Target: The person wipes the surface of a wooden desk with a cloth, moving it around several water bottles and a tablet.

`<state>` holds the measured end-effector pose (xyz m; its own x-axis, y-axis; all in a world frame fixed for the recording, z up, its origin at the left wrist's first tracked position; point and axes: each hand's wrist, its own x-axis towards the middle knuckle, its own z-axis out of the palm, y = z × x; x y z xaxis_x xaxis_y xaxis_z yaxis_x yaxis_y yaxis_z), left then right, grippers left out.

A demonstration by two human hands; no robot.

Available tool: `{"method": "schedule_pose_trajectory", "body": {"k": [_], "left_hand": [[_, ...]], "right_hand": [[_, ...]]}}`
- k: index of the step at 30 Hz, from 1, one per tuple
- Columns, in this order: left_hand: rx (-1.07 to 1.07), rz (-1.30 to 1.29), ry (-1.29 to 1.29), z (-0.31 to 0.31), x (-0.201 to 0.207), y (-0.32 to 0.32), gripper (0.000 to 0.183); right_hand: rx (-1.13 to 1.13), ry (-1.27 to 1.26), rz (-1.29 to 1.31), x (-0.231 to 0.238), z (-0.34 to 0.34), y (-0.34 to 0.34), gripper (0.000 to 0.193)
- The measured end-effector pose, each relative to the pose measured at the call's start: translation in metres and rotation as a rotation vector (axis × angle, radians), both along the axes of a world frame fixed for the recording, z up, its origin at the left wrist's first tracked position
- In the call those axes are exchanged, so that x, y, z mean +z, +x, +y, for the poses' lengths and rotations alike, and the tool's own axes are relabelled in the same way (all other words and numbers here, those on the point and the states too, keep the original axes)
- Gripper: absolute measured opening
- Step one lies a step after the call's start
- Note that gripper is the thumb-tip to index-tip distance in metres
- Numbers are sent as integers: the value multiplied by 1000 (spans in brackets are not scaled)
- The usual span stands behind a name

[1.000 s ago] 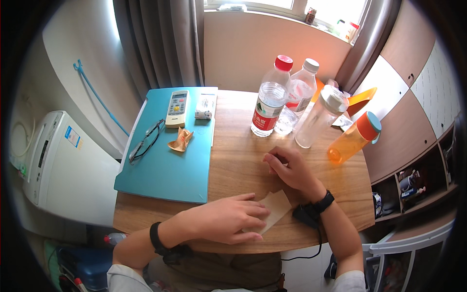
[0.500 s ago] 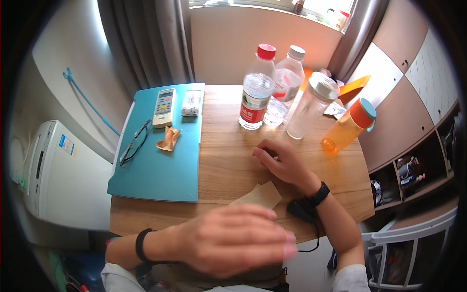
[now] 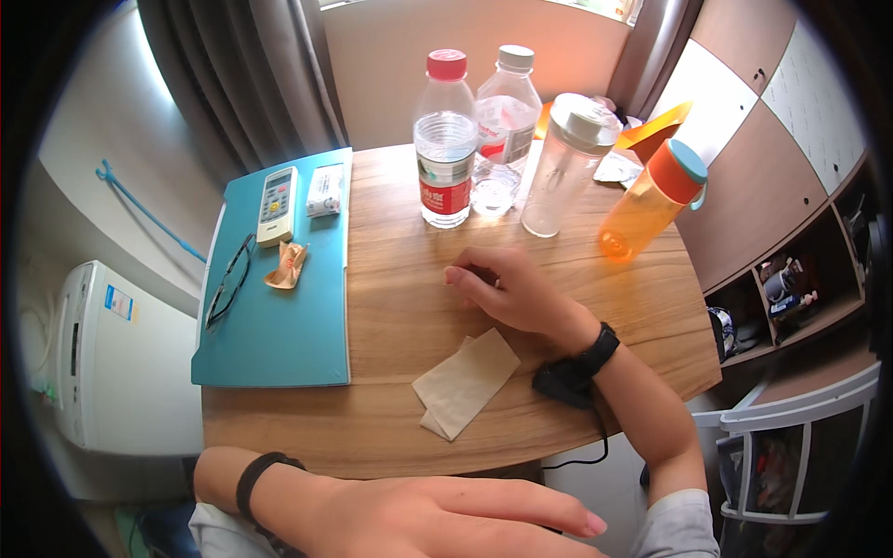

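Though near, bottles beyond right hand.

Daylight from a window meets a pale wall between grey curtains, wood-and-white cabinets standing right.

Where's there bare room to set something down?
The table is bare between folder and right hand, left of the paper, and between the orange bottle and right wristband. The folder's near end is bare too. Crowded: the table's back, among the clear bottles, and the folder's far end, around the remote.
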<state>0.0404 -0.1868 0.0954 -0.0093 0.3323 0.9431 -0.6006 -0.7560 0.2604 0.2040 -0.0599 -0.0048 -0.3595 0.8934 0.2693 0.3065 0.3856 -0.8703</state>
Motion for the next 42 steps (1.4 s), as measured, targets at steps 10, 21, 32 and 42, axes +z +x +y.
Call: {"method": "schedule_pose_trajectory", "body": {"k": [10, 21, 32, 42], "left_hand": [[-9, 137, 212, 23, 5, -11, 11], [270, 794, -226, 126, -33, -40, 23], [279, 802, -560, 140, -46, -31, 16], [331, 714, -551, 154, -12, -10, 21]], "right_hand": [[-30, -14, -79, 5, 1, 0, 24], [-23, 126, -45, -2, -2, 2, 20], [292, -208, -96, 35, -16, 1, 30], [518, -342, -48, 65, -75, -99, 71]]}}
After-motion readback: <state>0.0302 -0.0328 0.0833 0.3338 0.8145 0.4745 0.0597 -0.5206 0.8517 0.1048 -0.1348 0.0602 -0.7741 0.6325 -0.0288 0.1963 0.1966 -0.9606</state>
